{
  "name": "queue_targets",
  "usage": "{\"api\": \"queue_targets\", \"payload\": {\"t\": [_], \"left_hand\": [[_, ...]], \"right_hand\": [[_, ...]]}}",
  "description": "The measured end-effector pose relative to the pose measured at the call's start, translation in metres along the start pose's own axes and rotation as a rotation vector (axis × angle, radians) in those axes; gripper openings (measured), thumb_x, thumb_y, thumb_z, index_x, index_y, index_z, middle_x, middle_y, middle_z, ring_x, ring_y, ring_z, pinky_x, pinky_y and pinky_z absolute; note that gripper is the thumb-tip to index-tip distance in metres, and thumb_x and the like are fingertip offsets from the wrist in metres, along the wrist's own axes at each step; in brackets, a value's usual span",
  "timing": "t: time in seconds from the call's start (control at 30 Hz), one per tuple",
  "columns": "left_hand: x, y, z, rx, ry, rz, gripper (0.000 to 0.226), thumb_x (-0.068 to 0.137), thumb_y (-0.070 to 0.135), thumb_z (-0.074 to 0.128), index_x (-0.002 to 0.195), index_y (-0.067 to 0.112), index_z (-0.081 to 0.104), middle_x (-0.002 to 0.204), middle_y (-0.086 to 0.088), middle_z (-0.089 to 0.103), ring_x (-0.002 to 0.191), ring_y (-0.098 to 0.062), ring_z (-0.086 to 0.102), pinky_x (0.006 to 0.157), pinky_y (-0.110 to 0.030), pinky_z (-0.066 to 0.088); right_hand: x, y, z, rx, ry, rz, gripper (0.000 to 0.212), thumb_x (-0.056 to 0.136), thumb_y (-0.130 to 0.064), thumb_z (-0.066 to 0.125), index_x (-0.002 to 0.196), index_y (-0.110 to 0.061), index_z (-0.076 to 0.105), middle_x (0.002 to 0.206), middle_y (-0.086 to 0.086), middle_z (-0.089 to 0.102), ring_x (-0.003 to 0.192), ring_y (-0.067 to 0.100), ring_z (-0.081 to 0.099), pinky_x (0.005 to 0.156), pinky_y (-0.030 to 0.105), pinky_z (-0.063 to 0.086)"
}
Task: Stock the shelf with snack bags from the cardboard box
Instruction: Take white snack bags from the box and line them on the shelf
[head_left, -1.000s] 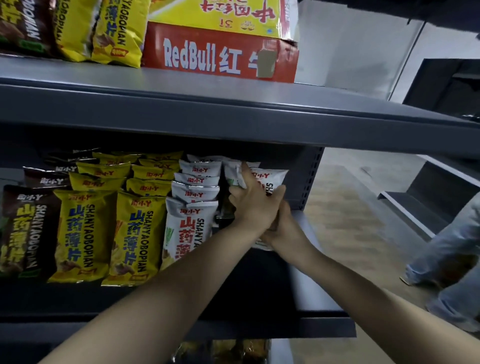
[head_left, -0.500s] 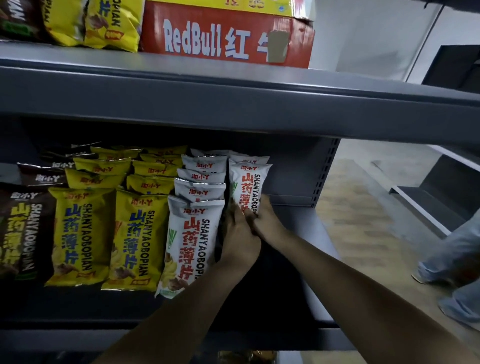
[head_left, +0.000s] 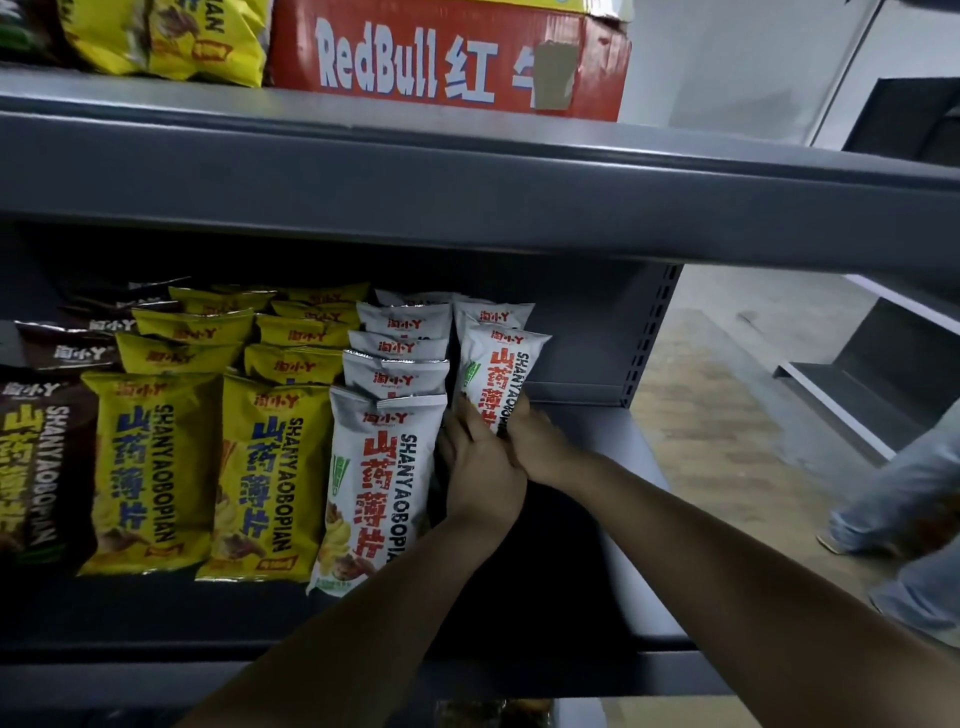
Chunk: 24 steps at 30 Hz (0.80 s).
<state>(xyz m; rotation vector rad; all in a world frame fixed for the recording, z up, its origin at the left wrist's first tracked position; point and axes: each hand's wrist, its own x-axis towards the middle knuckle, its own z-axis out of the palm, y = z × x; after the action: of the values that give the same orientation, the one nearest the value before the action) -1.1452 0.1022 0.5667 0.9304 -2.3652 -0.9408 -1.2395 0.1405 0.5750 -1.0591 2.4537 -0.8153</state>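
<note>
1. Head view: the white snack bag (head_left: 501, 371) stands upright on the shelf (head_left: 613, 467), just at 3 o'clock of the white row (head_left: 376, 483).
2. The right hand (head_left: 543, 441) grips the bag's bottom from 5 o'clock, fingers curled over its front.
3. The left hand (head_left: 480, 470) lies against the bag's lower left side, its back to the camera. Its fingertips are hard to make out, so I cannot tell whether they clasp it.
4. Yellow bags (head_left: 150, 467) and brown bags (head_left: 36, 467) fill the shelf toward 9 o'clock.
5. At 12 o'clock a red carton (head_left: 447, 62) sits on the upper shelf (head_left: 467, 182).
</note>
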Motion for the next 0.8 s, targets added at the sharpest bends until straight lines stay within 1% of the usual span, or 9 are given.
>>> {"api": "queue_targets", "payload": {"t": [0.1,0.2,0.3,0.37,0.47,0.6,0.67,0.73,0.8], "left_hand": [[-0.001,-0.001,0.0,-0.005,0.023,0.015,0.078,0.092,0.022,0.047,0.15,0.008,-0.004,0.156,-0.015,0.005,0.145,-0.026,0.004,0.117,-0.038,0.007],[-0.005,-0.001,0.001,0.024,0.037,0.055,0.082,0.09,0.02,0.05,0.151,0.014,-0.006,0.157,-0.012,0.0,0.145,-0.025,0.0,0.117,-0.038,0.007],[-0.013,-0.004,0.0,0.139,0.037,0.153,0.087,0.085,0.014,0.051,0.15,0.011,-0.007,0.157,-0.014,-0.006,0.146,-0.027,-0.003,0.119,-0.04,0.01],[-0.018,-0.007,0.001,0.257,0.034,0.218,0.087,0.083,0.012,0.048,0.149,0.006,-0.008,0.157,-0.017,-0.009,0.146,-0.03,-0.007,0.12,-0.041,0.009],[-0.024,-0.011,0.003,0.421,0.003,0.306,0.086,0.084,0.018,0.045,0.149,0.007,-0.01,0.156,-0.02,-0.013,0.145,-0.033,-0.013,0.118,-0.043,0.003],[-0.024,-0.015,0.01,0.538,-0.114,0.352,0.066,0.098,0.041,0.029,0.151,0.025,-0.008,0.156,-0.018,-0.016,0.145,-0.033,-0.014,0.116,-0.051,0.007],[-0.021,-0.017,0.012,0.58,-0.138,0.324,0.064,0.099,0.05,0.022,0.151,0.024,-0.005,0.157,-0.016,-0.017,0.145,-0.03,-0.014,0.116,-0.052,0.007],[-0.019,-0.02,0.013,0.613,-0.153,0.307,0.067,0.098,0.053,0.02,0.152,0.02,-0.002,0.157,-0.013,-0.018,0.145,-0.027,-0.016,0.116,-0.052,0.006],[-0.019,-0.024,0.013,0.629,-0.153,0.301,0.068,0.098,0.055,0.019,0.152,0.019,0.0,0.158,-0.012,-0.016,0.145,-0.026,-0.016,0.116,-0.052,0.006]], "right_hand": [[0.003,-0.003,-0.002,-0.253,0.003,0.005,0.07,0.094,-0.045,0.044,0.148,-0.012,0.015,0.149,0.012,0.035,0.135,0.031,0.033,0.11,0.049,0.03],[0.001,-0.008,-0.004,-0.306,0.131,-0.006,0.067,0.089,-0.045,0.055,0.14,-0.009,0.03,0.141,0.013,0.041,0.13,0.029,0.037,0.104,0.047,0.038],[0.0,-0.013,-0.017,0.157,0.326,-0.074,0.065,0.083,-0.041,0.07,0.131,-0.008,0.041,0.125,0.007,0.055,0.115,0.021,0.054,0.093,0.039,0.049],[0.0,-0.017,-0.032,0.441,0.309,-0.078,0.056,0.088,-0.034,0.067,0.131,-0.008,0.042,0.113,0.006,0.063,0.094,0.016,0.066,0.075,0.032,0.057],[0.009,-0.022,-0.05,0.554,0.276,0.007,0.043,0.096,-0.037,0.053,0.127,-0.009,0.044,0.107,0.011,0.065,0.066,0.017,0.068,0.051,0.027,0.057],[0.027,-0.031,-0.052,0.437,0.314,0.042,0.032,0.099,-0.029,0.048,0.115,-0.002,0.043,0.108,0.023,0.063,0.085,0.033,0.069,0.071,0.045,0.059],[0.034,-0.033,-0.047,0.306,0.4,0.033,0.028,0.099,-0.022,0.048,0.117,0.0,0.044,0.112,0.021,0.062,0.099,0.035,0.064,0.081,0.042,0.054],[0.036,-0.033,-0.041,0.227,0.472,0.038,0.026,0.099,-0.018,0.047,0.117,-0.001,0.046,0.111,0.019,0.063,0.101,0.034,0.061,0.076,0.033,0.047],[0.037,-0.031,-0.035,0.265,0.468,0.046,0.025,0.099,-0.02,0.047,0.116,-0.002,0.045,0.109,0.02,0.062,0.099,0.035,0.062,0.079,0.042,0.053]]}}
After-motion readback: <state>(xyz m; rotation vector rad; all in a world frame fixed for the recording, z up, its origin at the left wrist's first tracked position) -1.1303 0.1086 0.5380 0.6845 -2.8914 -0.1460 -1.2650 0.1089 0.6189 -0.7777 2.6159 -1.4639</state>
